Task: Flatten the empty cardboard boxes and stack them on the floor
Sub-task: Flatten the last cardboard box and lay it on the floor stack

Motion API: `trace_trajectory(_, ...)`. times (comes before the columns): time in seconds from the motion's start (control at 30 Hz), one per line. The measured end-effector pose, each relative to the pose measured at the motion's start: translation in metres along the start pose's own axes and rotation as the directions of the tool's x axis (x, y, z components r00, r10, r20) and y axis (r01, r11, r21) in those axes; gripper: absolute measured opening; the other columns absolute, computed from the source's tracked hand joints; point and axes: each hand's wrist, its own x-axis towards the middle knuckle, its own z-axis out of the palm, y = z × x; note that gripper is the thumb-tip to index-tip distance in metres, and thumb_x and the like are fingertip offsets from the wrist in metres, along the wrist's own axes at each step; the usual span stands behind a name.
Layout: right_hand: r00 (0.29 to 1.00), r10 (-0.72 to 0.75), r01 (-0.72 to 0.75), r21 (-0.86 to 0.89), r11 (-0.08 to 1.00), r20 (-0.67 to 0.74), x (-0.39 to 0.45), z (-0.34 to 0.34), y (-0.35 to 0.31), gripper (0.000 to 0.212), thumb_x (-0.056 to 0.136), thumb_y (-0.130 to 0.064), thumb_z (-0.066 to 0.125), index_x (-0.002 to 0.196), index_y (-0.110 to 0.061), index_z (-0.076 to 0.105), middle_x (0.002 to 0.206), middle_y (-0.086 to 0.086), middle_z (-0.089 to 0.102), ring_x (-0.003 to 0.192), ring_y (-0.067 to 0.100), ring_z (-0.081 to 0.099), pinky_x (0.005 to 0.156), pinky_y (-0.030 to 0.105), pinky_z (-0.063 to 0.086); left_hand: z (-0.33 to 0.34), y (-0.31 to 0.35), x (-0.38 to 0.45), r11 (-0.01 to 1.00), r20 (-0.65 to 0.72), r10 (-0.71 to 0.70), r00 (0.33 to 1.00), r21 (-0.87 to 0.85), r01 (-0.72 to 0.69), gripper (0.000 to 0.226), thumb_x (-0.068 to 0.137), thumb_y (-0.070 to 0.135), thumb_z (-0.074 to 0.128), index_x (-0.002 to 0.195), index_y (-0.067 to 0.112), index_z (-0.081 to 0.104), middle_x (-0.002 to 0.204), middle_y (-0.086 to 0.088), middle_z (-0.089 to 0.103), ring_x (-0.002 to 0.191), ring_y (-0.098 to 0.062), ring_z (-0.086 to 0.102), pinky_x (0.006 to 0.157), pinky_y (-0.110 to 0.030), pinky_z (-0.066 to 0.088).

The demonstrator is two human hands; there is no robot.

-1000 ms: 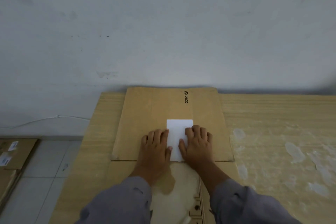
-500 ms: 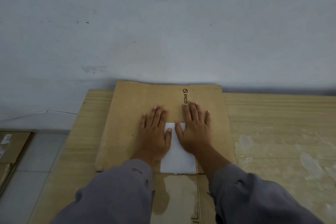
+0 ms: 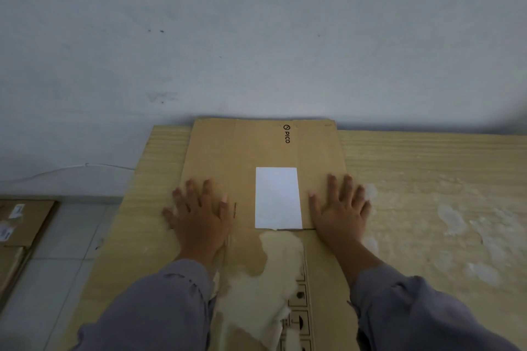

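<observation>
A flattened brown cardboard box with a black PICO logo and a white label lies on a wooden table, its far edge against the wall. My left hand rests flat on the box's left part, fingers spread. At the right edge of the box my right hand presses down flat, fingers spread, partly over the table. Neither hand holds anything. The box's near part shows a torn pale patch between my grey sleeves.
Flattened brown boxes with small white labels lie on the tiled floor at the left. A thin white cable runs along the base of the grey wall. The table's right part has pale worn patches.
Both hands slid outward from the middle of the box, off the white label, which now shows fully. Half a second ago they were side by side farther up the box.
</observation>
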Motion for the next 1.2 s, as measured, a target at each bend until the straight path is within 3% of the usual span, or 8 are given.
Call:
trace_trajectory(0.07, 0.999, 0.050, -0.050, -0.011, 0.999, 0.004, -0.023, -0.004, 0.006, 0.070, 0.092, -0.067, 0.018, 0.152, -0.032, 0.010, 0.160, 0.010, 0.010, 0.144, 0.038, 0.011, 0.114, 0.053, 0.015, -0.004, -0.008, -0.019, 0.993, 0.083, -0.114, 0.990, -0.024, 0.116, 0.061, 0.092, 0.062, 0.019, 0.149, 0.041, 0.013, 0.162, -0.005, 0.004, 0.146, -0.038, 0.005, 0.110, -0.065, 0.010)
trace_trajectory(0.17, 0.991, 0.130, -0.130, 0.003, 0.992, -0.019, -0.055, -0.011, 0.011, 0.061, 0.092, -0.062, 0.026, 0.145, -0.032, 0.022, 0.147, 0.009, 0.027, 0.127, 0.036, 0.029, 0.101, 0.050, 0.030, -0.019, -0.011, -0.049, 0.967, 0.091, -0.244, 0.965, -0.057, 0.250, 0.057, 0.092, 0.060, 0.030, 0.145, 0.041, 0.021, 0.154, -0.013, 0.016, 0.136, -0.039, 0.020, 0.105, -0.059, 0.024)
trace_trajectory(0.4, 0.901, 0.419, -0.433, 0.246, 0.867, 0.112, -0.091, -0.028, 0.028, 0.074, 0.084, -0.059, 0.056, 0.133, -0.008, 0.036, 0.135, 0.019, 0.042, 0.123, 0.038, 0.039, 0.099, 0.048, 0.037, -0.045, -0.039, -0.078, 0.873, 0.158, -0.447, 0.881, -0.141, 0.468, 0.073, 0.088, 0.057, 0.052, 0.136, 0.006, 0.033, 0.136, -0.019, 0.040, 0.123, -0.037, 0.040, 0.098, -0.049, 0.037)
trace_trajectory(0.47, 0.909, 0.400, -0.417, 0.301, 0.857, 0.121, -0.101, -0.029, 0.038, 0.072, 0.083, -0.059, 0.060, 0.128, -0.007, 0.042, 0.130, 0.021, 0.047, 0.120, 0.039, 0.044, 0.098, 0.047, 0.040, -0.047, -0.053, -0.083, 0.869, 0.158, -0.422, 0.893, -0.209, 0.448, 0.064, 0.088, 0.055, 0.054, 0.122, 0.001, 0.046, 0.125, -0.021, 0.052, 0.113, -0.038, 0.052, 0.093, -0.046, 0.042)
trace_trajectory(0.57, 0.930, 0.356, -0.361, 0.401, 0.842, 0.091, -0.124, -0.031, 0.039, 0.057, 0.087, -0.056, 0.057, 0.117, -0.010, 0.040, 0.117, 0.019, 0.057, 0.103, 0.040, 0.057, 0.078, 0.041, 0.047, -0.050, -0.065, -0.093, 0.848, 0.132, -0.386, 0.913, -0.339, 0.408, 0.049, 0.096, 0.043, 0.044, 0.113, -0.002, 0.050, 0.112, -0.023, 0.060, 0.100, -0.040, 0.059, 0.074, -0.040, 0.043)
trace_trajectory(0.73, 0.949, 0.314, -0.290, 0.406, 0.867, 0.007, -0.153, -0.044, 0.039, 0.047, 0.091, -0.053, 0.052, 0.110, -0.012, 0.036, 0.102, 0.016, 0.066, 0.089, 0.037, 0.064, 0.061, 0.035, 0.045, -0.065, -0.073, -0.115, 0.904, -0.018, -0.270, 0.963, -0.348, 0.247, 0.046, 0.100, 0.044, 0.030, 0.098, 0.002, 0.049, 0.093, -0.022, 0.063, 0.070, -0.030, 0.049, 0.060, -0.036, 0.036)
trace_trajectory(1.03, 0.916, 0.376, -0.269, 0.481, 0.834, -0.140, -0.179, -0.099, 0.062, 0.038, 0.094, -0.046, 0.054, 0.101, -0.013, 0.036, 0.093, 0.013, 0.066, 0.068, 0.026, 0.051, 0.054, 0.032, 0.038, -0.102, -0.039, -0.132, 0.899, -0.096, -0.161, 0.982, -0.425, 0.106, 0.046, 0.100, 0.044, 0.030, 0.099, 0.002, 0.050, 0.097, -0.025, 0.063, 0.087, -0.040, 0.059, 0.062, -0.037, 0.036)
trace_trajectory(1.2, 0.888, 0.425, -0.282, 0.526, 0.802, -0.172, -0.187, -0.129, 0.100, 0.038, 0.093, -0.043, 0.055, 0.104, -0.010, 0.038, 0.095, 0.016, 0.065, 0.078, 0.034, 0.061, 0.058, 0.034, 0.041, -0.125, 0.009, -0.143, 0.904, -0.138, -0.068, 0.988, -0.429, 0.002, 0.044, 0.100, 0.043, 0.031, 0.100, 0.005, 0.052, 0.098, -0.022, 0.064, 0.087, -0.039, 0.060, 0.063, -0.036, 0.038)
